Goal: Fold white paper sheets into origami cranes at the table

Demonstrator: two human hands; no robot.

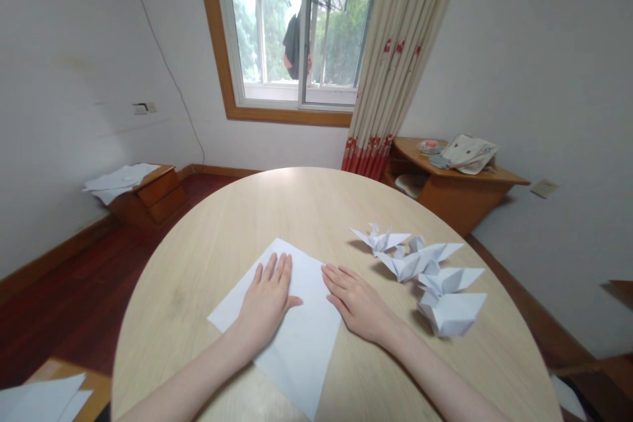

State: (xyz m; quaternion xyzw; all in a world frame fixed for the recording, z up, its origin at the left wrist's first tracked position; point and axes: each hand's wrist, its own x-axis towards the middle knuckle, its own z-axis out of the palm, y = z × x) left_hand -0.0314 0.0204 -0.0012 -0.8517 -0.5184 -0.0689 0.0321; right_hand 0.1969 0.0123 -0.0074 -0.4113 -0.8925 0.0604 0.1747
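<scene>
A white sheet of paper [297,356] lies flat on the round wooden table [188,264], its corners pointing away from and toward me. My left hand [267,300] rests palm down on the sheet's left half, fingers stretched forward and thumb out to the right. At the sheet's right edge is my right hand [359,303], flat, with its fingers extended and their tips on the paper's border. Neither hand grips anything. Whatever part of the paper is under the palms is hidden.
Several folded white paper birds [452,313] stand in a row on the table's right side. More white sheets [44,399] lie at the lower left. Beyond the table are a low drawer cabinet [158,194], a corner desk [455,184] and a curtain [395,46] by the window.
</scene>
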